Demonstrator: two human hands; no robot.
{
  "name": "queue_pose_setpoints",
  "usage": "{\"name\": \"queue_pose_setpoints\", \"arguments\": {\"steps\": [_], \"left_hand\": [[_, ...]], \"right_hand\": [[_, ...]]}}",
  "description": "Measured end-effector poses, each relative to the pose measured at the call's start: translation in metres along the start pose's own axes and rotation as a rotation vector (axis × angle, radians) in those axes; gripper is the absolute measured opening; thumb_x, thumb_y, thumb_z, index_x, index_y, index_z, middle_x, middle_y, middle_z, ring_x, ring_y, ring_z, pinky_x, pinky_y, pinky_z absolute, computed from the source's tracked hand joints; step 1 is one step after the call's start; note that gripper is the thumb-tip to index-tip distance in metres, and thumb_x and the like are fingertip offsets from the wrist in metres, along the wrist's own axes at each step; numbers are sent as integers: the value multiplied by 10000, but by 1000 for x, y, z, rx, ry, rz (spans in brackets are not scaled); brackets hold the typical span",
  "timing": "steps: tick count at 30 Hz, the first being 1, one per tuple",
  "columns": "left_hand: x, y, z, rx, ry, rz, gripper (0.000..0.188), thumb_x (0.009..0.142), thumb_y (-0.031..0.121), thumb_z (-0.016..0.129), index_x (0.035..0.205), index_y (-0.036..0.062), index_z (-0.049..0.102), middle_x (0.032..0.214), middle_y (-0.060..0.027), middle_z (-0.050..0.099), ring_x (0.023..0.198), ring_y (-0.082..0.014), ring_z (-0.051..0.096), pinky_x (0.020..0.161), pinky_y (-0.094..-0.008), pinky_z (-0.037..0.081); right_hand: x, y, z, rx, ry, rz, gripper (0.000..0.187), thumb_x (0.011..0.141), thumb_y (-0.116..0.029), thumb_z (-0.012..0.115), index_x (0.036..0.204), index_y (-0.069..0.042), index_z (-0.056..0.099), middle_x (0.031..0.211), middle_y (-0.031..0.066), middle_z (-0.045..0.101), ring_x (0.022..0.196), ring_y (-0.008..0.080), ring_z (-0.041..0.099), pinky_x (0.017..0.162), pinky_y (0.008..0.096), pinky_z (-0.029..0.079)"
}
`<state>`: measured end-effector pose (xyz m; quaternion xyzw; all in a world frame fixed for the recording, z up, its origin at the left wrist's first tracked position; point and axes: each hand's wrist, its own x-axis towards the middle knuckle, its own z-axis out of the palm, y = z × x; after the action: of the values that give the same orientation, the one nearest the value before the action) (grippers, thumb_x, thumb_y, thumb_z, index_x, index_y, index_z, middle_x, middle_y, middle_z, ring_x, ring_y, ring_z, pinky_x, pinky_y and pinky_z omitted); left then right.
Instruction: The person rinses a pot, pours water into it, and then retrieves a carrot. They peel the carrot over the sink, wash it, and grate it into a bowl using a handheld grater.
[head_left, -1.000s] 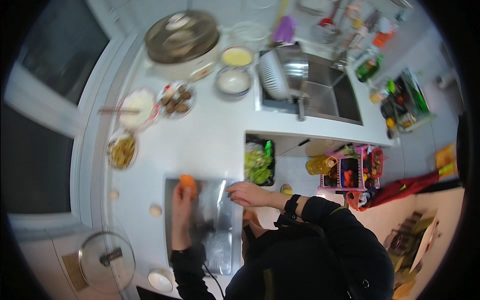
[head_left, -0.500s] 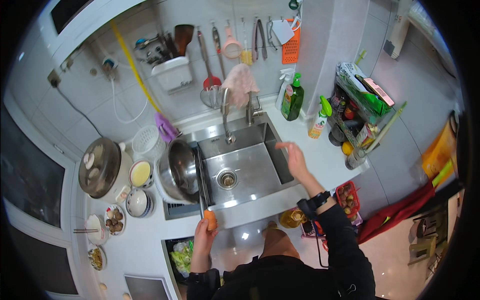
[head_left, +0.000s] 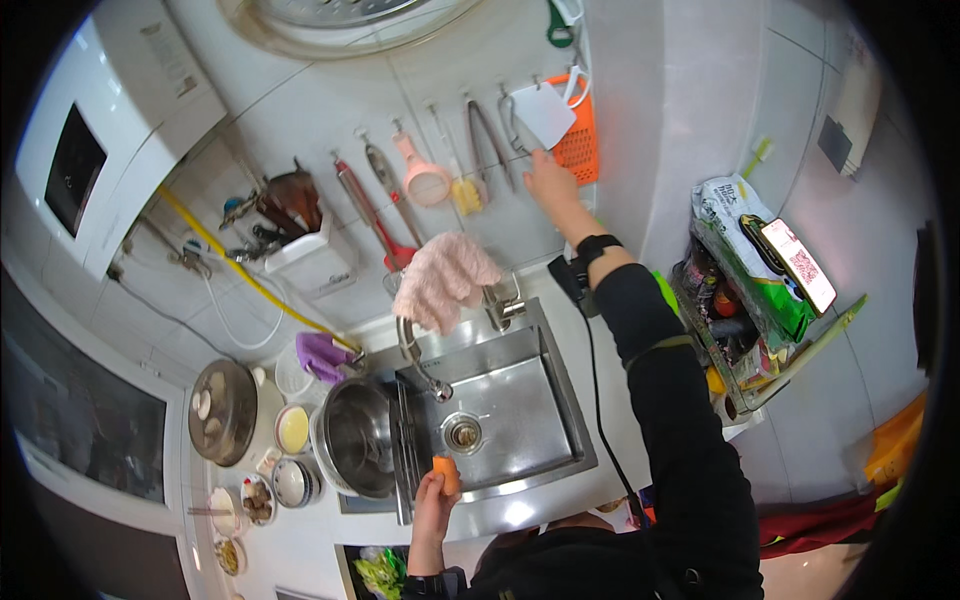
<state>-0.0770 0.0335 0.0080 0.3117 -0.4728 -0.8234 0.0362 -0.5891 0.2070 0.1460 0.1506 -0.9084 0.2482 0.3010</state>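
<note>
Low at the front edge of the sink (head_left: 575,420), my left hand (head_left: 431,503) is closed around an orange carrot (head_left: 446,474), whose upper end sticks out above the fingers. My right arm stretches up to the tiled wall. There my right hand (head_left: 555,190) has its fingertips at the lower end of a hanging metal peeler (head_left: 511,122), just under a white flat scraper (head_left: 545,115). Its thumb and forefinger look slightly apart, with nothing visible held between them. An orange grater (head_left: 578,150) hangs beside the hand, and metal tongs (head_left: 488,145) hang to its left.
A pink cloth (head_left: 445,283) drapes over the faucet (head_left: 412,350). Left of the basin stands a steel bowl (head_left: 358,440). Bowls and a lidded cooker (head_left: 225,412) stand farther left. At the right, a rack (head_left: 735,370) carries packages and a phone (head_left: 798,266).
My right hand has risen from over the sink's right side to the tools on the wall. The view has tilted up toward the wall. The carrot stays in my left hand.
</note>
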Motion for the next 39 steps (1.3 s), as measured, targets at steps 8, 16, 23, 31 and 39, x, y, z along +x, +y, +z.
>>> {"name": "queue_pose_setpoints", "arguments": {"steps": [8, 16, 23, 31, 39], "left_hand": [[35, 17, 28, 37, -80, 4, 299, 906, 252, 508, 1142, 70, 479, 1036, -87, 584, 877, -188, 580, 658, -276, 474], [70, 19, 28, 0, -161, -93, 339, 905, 301, 511, 1156, 77, 462, 971, -68, 577, 815, -193, 588, 632, -283, 471], [82, 35, 14, -73, 2, 282, 376, 941, 333, 478, 1181, 44, 480, 1004, -79, 574, 881, -212, 611, 729, -281, 507], [79, 17, 28, 866, -328, 484, 392, 945, 198, 443, 1253, -32, 361, 1095, -156, 515, 954, -215, 584, 819, -323, 452], [88, 8, 30, 597, -351, 261, 359, 921, 177, 479, 1214, -8, 383, 1047, -121, 518, 910, -181, 526, 800, -291, 436]], "right_hand": [[34, -3, 8, 64, -7, -39, 192, 822, -204, 495, 915, -37, 492, 729, 164, 627, 671, 350, 628, 569, 463, 501], [-50, -6, -75, 323, 16, -394, 211, 785, -223, 577, 839, -56, 460, 671, 136, 583, 615, 351, 586, 542, 450, 464], [-261, -26, -103, 651, -1179, -425, 191, 755, -184, 592, 820, -31, 500, 667, 153, 556, 598, 323, 535, 585, 412, 431], [-336, -73, -94, 465, -1156, -578, 186, 757, -187, 564, 809, -16, 511, 652, 183, 573, 626, 391, 558, 575, 493, 431], [-300, -110, -100, 329, -1213, -622, 242, 759, -234, 564, 834, -5, 541, 731, 169, 605, 679, 380, 577, 589, 470, 456]]}}
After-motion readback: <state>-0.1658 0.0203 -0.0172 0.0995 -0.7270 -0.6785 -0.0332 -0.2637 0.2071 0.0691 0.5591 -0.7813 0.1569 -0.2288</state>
